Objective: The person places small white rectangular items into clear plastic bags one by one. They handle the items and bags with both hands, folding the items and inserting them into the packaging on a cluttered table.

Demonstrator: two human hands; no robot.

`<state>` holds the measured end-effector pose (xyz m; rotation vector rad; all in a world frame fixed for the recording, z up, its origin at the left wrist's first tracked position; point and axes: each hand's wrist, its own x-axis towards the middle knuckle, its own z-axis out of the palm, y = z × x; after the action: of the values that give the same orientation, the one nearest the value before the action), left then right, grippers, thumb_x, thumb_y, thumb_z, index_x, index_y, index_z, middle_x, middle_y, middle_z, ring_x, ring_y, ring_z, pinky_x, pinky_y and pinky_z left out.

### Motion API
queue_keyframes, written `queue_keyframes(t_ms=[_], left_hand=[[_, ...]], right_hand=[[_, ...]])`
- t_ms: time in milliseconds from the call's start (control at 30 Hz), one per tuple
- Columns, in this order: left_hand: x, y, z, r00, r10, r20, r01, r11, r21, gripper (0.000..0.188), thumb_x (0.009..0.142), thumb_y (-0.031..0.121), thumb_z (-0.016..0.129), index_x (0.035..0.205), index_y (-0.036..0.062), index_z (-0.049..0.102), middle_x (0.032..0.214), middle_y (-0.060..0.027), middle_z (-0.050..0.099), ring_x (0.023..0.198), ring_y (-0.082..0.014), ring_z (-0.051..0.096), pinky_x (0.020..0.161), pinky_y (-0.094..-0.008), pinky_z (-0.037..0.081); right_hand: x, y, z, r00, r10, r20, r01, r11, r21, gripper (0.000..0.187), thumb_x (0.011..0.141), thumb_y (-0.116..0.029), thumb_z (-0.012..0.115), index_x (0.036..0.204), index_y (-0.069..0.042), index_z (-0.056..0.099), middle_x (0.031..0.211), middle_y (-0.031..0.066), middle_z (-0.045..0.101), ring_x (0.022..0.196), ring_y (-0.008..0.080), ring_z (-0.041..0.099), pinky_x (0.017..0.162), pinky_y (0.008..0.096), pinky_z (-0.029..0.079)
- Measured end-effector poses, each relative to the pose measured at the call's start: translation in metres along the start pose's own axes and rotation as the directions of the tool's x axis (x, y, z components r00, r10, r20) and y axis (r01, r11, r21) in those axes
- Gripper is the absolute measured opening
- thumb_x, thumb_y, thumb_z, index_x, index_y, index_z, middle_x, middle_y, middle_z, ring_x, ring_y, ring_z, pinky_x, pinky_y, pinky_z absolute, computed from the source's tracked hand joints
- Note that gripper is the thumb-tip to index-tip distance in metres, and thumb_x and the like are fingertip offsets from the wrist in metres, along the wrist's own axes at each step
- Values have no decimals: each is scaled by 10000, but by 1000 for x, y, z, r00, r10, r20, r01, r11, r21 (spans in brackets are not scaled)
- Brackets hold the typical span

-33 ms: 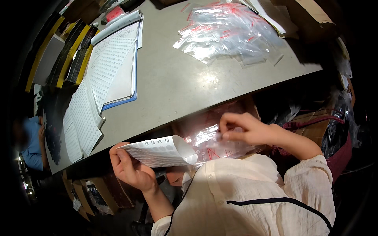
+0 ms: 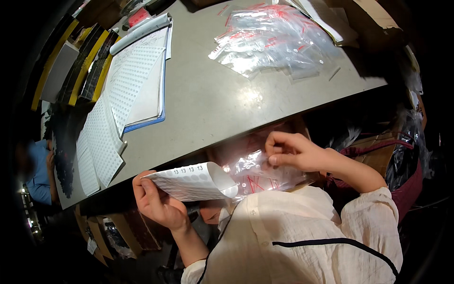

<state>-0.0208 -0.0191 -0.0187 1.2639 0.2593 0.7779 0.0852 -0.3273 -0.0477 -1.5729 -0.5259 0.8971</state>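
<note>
My left hand grips a curled sheet of round stickers, thumb on top and fingers behind. The sheet is white, with a row of printed stickers along its far edge, and its right end rolls over. My right hand is closed, its thumb and forefinger drawn together above the right side of some clear zip bags. Whatever the fingertips hold, if anything, is too small to make out. These bags have red lines and small round stickers, and lie between my body and the table edge.
On the grey table lies a big heap of clear bags. Left of it are a blue clipboard and more sticker sheets. Black and yellow boxes line the left side. A person in blue is at far left.
My right hand has shifted slightly, and its fingers have curled a little more. The bags beneath it have moved, their red lines lying differently. The left hand and sticker sheet stay put.
</note>
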Motion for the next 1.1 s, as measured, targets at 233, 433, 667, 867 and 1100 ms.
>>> queue_keyframes(t_ms=[233, 433, 667, 867, 1100], left_hand=[[0, 6, 4, 999, -40, -9, 39, 998, -54, 207, 1083, 163, 503, 1030, -21, 583, 912, -73, 617, 841, -134, 590, 808, -276, 487], [-2, 5, 10, 997, -71, 12, 71, 997, -31, 164, 1061, 120, 537, 1034, -31, 595, 925, -74, 631, 830, -118, 588, 779, -249, 485], [-10, -7, 15, 996, -20, 92, 7, 990, 140, 195, 1067, 162, 540, 1024, -20, 598, 916, -43, 623, 812, -85, 563, 747, -225, 453], [-20, -1, 23, 974, -57, 220, -9, 958, 288, 181, 1063, 136, 539, 1044, -28, 615, 956, -34, 634, 844, -67, 543, 777, -207, 431], [-25, -2, 34, 956, -118, 270, 46, 965, 257, 173, 1055, 122, 544, 1052, -35, 617, 955, -46, 649, 827, -66, 548, 764, -208, 439]], right_hand=[[-8, -37, -2, 987, 157, 27, -153, 881, 448, 194, 1033, -140, 593, 1160, 1, 549, 1004, 178, 745, 845, 213, 736, 680, 349, 598], [-18, -39, -19, 984, -130, -123, -25, 579, -815, 175, 922, -139, 668, 1061, -38, 632, 896, 128, 711, 743, 284, 710, 644, 354, 553], [3, -92, -39, 733, -676, -71, 121, 233, -965, 398, 906, -216, 714, 1249, -39, 618, 1344, 185, 597, 1236, 365, 570, 1074, 462, 407], [52, -80, -40, 902, -420, -104, -49, 139, -989, 841, 966, -630, 527, 1539, -29, 394, 1618, 237, 324, 1517, 406, 276, 1250, 552, 134], [79, -85, -22, 893, -433, -125, -40, 199, -979, 816, 981, -598, 545, 1541, -30, 374, 1598, 306, 309, 1504, 475, 263, 1241, 586, 141]])
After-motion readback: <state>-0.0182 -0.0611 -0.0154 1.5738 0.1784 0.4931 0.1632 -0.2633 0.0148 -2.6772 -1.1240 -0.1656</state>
